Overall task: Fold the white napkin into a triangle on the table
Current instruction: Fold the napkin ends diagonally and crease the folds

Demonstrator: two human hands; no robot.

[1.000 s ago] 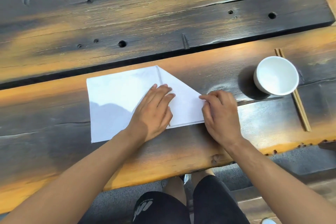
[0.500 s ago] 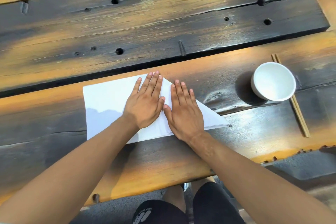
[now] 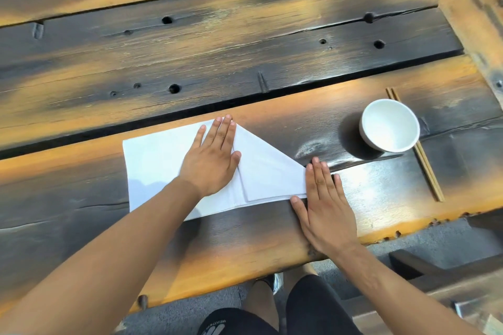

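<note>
White napkin (image 3: 163, 168) at centre frame on the wooden table (image 3: 245, 57), long axis left–right, right half folded into a triangle. Left hand (image 3: 211, 160) lies flat and open on the centre crease, nearer the unfolded left half; right hand (image 3: 324, 207), flat and open, grasps nothing at the folded tip. Half a second earlier both palms pressed side by side at mid-napkin; the right has slid outward.

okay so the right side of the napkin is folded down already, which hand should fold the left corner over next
Left, probably. The left hand already lies flat on the white napkin, beside its unfolded left half. The right hand rests on the table at the napkin's right tip, farther away.
</note>
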